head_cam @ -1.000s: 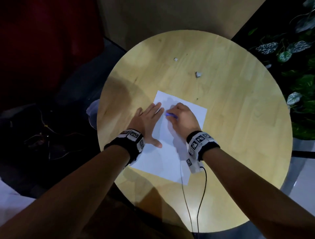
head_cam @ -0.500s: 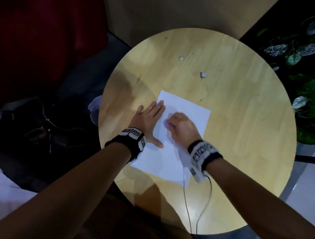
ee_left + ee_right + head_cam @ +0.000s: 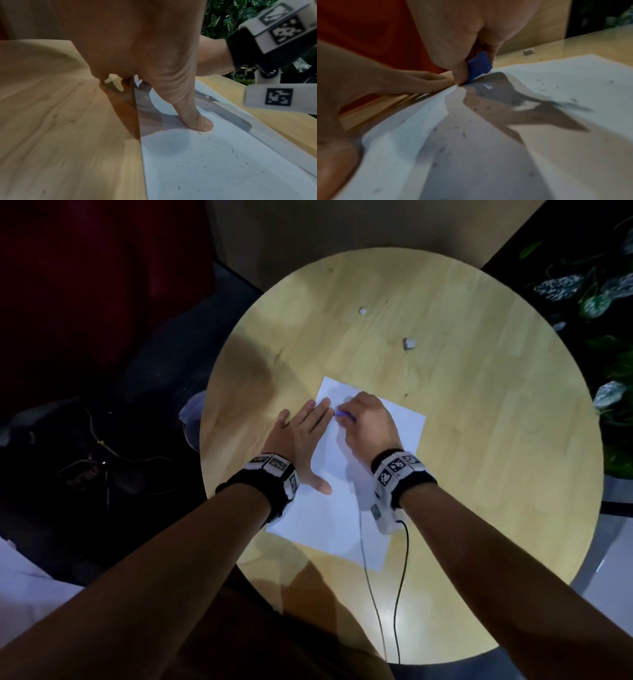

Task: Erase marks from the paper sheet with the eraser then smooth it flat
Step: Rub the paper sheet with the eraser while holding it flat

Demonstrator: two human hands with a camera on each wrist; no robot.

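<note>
A white paper sheet lies on the round wooden table. My left hand lies flat, fingers straight, across the sheet's left edge, its thumb pressing the paper. My right hand pinches a blue eraser between thumb and fingers, its lower corner on the sheet near the far left corner, right beside my left fingertips. In the right wrist view the eraser touches the paper, which carries dark eraser crumbs.
Two small pale scraps lie on the far part of the table. A cable runs from my right wristband over the table's near edge. Leafy plants stand to the right, dark floor to the left.
My right hand has rubbed the eraser back and forth, nearer at half a second ago and now farther up beside my left fingertips. My left hand has stayed flat on the sheet.
</note>
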